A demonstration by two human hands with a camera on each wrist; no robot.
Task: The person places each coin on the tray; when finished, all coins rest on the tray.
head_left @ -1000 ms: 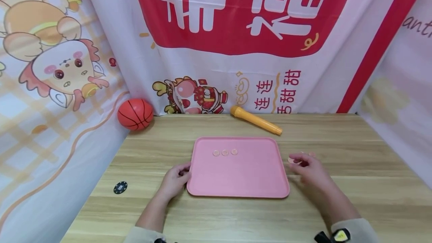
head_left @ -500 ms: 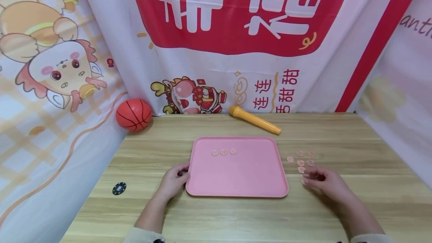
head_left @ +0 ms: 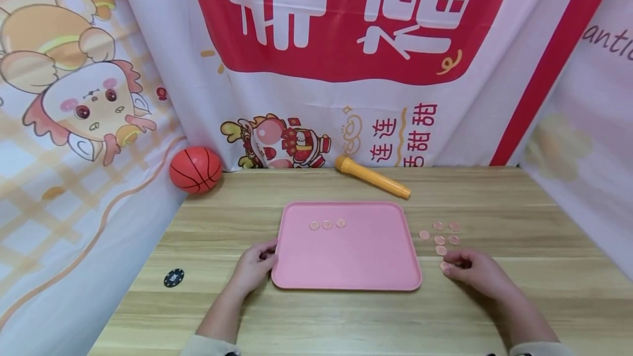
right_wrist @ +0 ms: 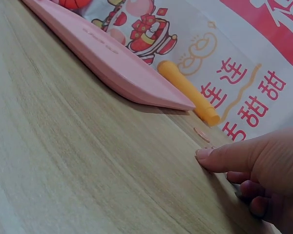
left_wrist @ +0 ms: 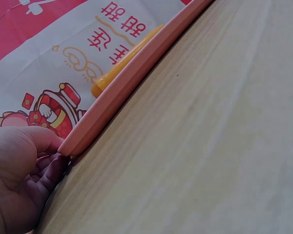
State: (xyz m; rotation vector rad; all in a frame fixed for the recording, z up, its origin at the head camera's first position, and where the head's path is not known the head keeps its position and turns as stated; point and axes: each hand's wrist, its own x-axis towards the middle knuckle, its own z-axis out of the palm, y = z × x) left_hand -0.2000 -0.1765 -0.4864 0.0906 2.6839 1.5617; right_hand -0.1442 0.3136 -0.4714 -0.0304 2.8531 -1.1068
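Observation:
My left hand point(head_left: 254, 266) grips the left edge of the pink tray point(head_left: 353, 268), its thumb on the rim in the left wrist view. Three small pale gold coins point(head_left: 327, 225) lie in a row on the tray, near the back left. Right of the tray, several copper-coloured coins point(head_left: 439, 240) lie flat on the wooden table. My right hand point(head_left: 479, 274) is at the nearest coin point(head_left: 444, 265), with thumb and finger pinching its right edge. Its other fingers are curled under in the right wrist view, where the pinched coin is mostly hidden.
An orange toy microphone point(head_left: 373, 177) lies behind the tray. A red toy basketball point(head_left: 195, 170) rests at the table's back left corner. One black poker chip point(head_left: 174, 277) lies on the table point(head_left: 316, 323) to the left. Printed cloth point(head_left: 277, 92) hangs along the back and both sides.
My right hand has come away from the coin nearest the tray's right edge, toward me, to the nearest coin. The left hand stays on the tray; the three coins there have not moved.

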